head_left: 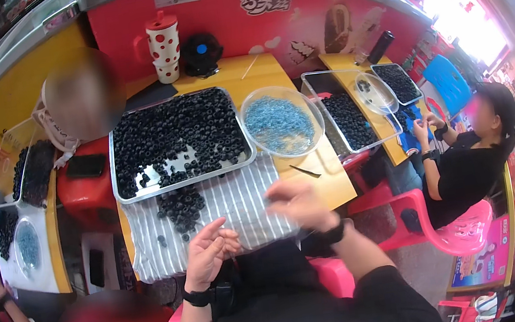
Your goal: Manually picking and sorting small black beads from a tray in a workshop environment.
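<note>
My left hand is over the near edge of a grey-and-white striped cloth, palm turned up and fingers curled together. Whatever they hold, if anything, is too small or hidden to name. To its right, my right hand is smeared by motion above the cloth's right edge, so its fingers cannot be read. A loose pile of small black ring-shaped pieces lies on the cloth. Beyond it stands a large metal-rimmed tray of the same black pieces. Beside the tray, a round clear tub holds many tiny light-blue pieces.
A thin dark strip lies on the yellow table. Behind the tray are a red-dotted white tumbler and a black round object. At right a co-worker sits among similar trays; another table stands left.
</note>
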Available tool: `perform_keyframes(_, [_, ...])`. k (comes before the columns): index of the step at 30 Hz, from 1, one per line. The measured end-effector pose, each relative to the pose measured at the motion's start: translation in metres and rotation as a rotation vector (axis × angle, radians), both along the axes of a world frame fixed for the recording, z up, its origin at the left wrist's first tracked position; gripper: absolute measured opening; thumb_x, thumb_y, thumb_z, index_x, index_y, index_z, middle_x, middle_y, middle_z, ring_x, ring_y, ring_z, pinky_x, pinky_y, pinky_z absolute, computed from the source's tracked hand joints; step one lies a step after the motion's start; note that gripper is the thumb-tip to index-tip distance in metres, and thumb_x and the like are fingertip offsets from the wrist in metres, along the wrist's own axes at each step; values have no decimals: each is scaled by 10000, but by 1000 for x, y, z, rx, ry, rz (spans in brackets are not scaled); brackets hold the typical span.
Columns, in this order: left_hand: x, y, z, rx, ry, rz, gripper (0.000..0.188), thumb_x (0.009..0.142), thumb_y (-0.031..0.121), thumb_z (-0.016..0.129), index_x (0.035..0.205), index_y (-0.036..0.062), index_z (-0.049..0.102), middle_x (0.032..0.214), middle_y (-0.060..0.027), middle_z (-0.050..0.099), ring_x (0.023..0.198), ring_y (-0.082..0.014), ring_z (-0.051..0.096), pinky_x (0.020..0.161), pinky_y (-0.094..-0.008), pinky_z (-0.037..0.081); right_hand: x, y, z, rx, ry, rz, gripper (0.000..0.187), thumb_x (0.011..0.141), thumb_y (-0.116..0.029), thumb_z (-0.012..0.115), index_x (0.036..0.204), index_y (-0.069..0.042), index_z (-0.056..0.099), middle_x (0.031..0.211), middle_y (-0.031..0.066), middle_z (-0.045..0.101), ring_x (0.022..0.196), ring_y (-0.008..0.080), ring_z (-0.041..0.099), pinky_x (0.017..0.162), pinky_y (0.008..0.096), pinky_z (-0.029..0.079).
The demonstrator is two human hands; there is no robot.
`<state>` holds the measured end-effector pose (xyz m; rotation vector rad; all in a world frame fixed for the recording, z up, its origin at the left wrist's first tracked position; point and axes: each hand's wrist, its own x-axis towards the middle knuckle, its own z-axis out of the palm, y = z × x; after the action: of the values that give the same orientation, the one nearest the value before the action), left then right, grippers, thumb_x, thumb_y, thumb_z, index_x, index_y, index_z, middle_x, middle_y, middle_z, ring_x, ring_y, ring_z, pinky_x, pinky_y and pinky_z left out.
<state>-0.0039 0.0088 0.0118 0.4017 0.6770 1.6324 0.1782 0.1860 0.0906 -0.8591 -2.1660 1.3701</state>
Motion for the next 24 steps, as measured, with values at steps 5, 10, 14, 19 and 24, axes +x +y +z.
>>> perform_keyframes(5, [2, 2, -4, 58, 4, -52, 373, 922, 29, 573, 1272, -78, 503, 1057, -191, 648, 884, -227, 670, 780, -299, 541, 67, 106, 60, 277, 89, -447, 255, 756, 76, 645, 1000, 7, 618, 908, 49, 628, 777, 103, 577, 675, 261, 483])
perform_keyframes(10, [1, -2, -10, 22, 7, -76, 247, 918, 42, 589, 1138, -72, 597, 1041, -164, 649, 879, -211, 665, 780, -283, 529, 58, 110, 37, 489, -44, -420, 261, 789, 27, 654, 1047, 3, 625, 915, 76, 628, 753, 139, 596, 660, 280, 499])
perform_keyframes(14, [1, -3, -10, 57, -1, -89, 172, 913, 50, 603, 1036, -65, 639, 1016, -143, 652, 861, -198, 661, 778, -287, 527, -43, 17, 20, 459, 46, 231, 330, 723, 50, 682, 1044, -16, 635, 1013, 144, 634, 951, 295, 616, 821, 359, 494])
perform_keyframes(19, [-2, -5, -11, 34, 24, -126, 157, 915, 62, 609, 1014, -55, 643, 984, -117, 657, 847, -188, 657, 770, -294, 531, -132, -31, 2, 872, -39, 616, 383, 706, -87, 620, 1088, -67, 634, 1222, 154, 552, 1068, 317, 522, 810, 412, 473])
perform_keyframes(24, [-1, -6, -7, -6, -41, -98, 153, 920, 66, 603, 1016, -47, 642, 977, -108, 656, 843, -177, 657, 761, -279, 528, -127, -25, -3, 845, -237, 620, 320, 723, -103, 600, 1038, -60, 636, 1166, 127, 567, 1028, 307, 527, 811, 404, 476])
